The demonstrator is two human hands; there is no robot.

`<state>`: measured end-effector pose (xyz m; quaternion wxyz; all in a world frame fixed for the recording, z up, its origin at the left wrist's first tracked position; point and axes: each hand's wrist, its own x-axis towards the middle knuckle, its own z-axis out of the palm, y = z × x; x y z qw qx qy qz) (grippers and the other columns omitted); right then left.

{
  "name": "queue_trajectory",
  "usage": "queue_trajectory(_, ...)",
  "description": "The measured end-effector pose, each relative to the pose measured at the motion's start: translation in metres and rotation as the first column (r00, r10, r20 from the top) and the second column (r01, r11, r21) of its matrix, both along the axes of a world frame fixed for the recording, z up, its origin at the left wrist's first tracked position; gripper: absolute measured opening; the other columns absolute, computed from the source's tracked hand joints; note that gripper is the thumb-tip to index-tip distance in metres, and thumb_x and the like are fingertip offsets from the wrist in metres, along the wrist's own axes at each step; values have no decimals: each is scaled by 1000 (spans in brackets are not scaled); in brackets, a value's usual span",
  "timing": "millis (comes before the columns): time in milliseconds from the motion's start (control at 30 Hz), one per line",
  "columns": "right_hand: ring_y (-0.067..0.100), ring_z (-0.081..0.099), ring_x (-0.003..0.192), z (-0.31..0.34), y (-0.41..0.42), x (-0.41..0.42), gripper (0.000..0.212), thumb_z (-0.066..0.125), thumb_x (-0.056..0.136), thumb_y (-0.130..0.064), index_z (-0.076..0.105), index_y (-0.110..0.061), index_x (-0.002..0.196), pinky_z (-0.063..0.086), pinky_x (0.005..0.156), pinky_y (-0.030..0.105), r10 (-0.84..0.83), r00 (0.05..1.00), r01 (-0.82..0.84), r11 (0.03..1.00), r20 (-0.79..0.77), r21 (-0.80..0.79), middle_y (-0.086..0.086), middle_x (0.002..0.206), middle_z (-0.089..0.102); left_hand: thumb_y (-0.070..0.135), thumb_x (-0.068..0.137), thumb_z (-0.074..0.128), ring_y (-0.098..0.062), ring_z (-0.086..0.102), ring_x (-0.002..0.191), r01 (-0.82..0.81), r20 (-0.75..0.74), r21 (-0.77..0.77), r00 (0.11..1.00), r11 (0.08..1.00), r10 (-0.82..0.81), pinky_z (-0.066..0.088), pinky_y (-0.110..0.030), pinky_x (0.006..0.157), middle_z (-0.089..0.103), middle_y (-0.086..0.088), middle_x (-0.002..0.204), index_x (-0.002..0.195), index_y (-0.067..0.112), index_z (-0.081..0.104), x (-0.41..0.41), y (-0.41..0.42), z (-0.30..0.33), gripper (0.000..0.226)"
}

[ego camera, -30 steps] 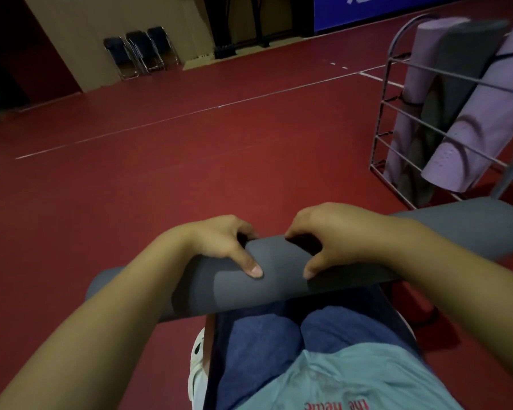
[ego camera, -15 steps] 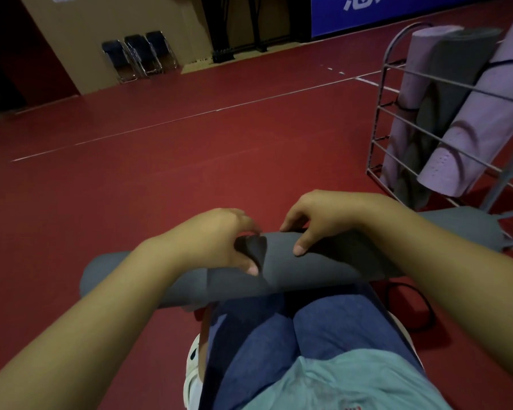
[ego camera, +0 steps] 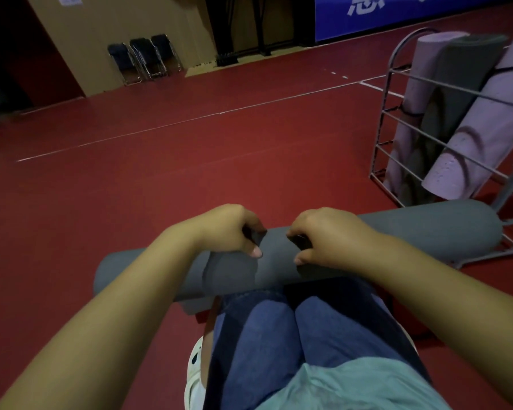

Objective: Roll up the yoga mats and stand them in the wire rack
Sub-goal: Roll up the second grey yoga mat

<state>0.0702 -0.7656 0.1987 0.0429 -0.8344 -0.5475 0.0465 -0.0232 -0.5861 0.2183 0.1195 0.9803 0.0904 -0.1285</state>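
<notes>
A rolled grey yoga mat (ego camera: pixel 427 232) lies crosswise over my knees, its right end near the wire rack (ego camera: pixel 387 93). My left hand (ego camera: pixel 228 229) and my right hand (ego camera: pixel 329 235) sit close together on top of the roll, with fingers curled. Each pinches a small dark piece, apparently a strap end, against the mat, and thumbs press its near side. The rack at the right holds two lilac rolled mats (ego camera: pixel 486 128) and a grey one (ego camera: pixel 462 84), leaning upright with black straps round them.
Red sports floor with white lines (ego camera: pixel 190 119) stretches ahead and to the left. Folded chairs (ego camera: pixel 144 59) stand against the far wall, and a blue banner (ego camera: pixel 397 10) hangs at the back. My jeans and a white shoe (ego camera: pixel 194 377) are below the mat.
Both hands shifted slightly on the roll and now pinch dark pieces at its top. The mat's right end lies nearer the rack's foot. The view tilted up a little.
</notes>
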Motion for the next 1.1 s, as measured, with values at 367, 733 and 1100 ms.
queue_trajectory(367, 22, 51, 119, -4, 14, 17, 70, 79, 72, -41, 52, -23, 134, 47, 94, 41, -54, 993, 52, 998, -105, -25, -2, 131, 55, 28, 83, 70, -19, 58, 107, 7, 24, 51, 1000, 999, -8, 46, -37, 93, 64, 0, 117, 125, 19, 62, 10, 2, -1, 43)
queue_trajectory(733, 19, 55, 113, 10, 39, 58, 60, 74, 77, -41, 54, -24, 131, 47, 98, 40, -36, 959, -15, 984, -282, -177, -4, 130, 57, 55, 66, 75, -28, 52, 107, 21, 75, 365, 996, 931, -52, 45, -42, 89, 50, -5, 119, 131, 16, 46, -12, -19, -20, 81)
queue_trajectory(1100, 22, 53, 100, -16, 60, 52, 86, 86, 51, -53, 42, -19, 117, 49, 85, 38, 22, 999, -28, 959, -24, -284, -1, 112, 49, 59, 61, 77, -30, 48, 113, 10, 49, 513, 998, 858, -41, 41, -43, 88, 45, -8, 127, 136, 11, 31, 9, -8, -39, 101)
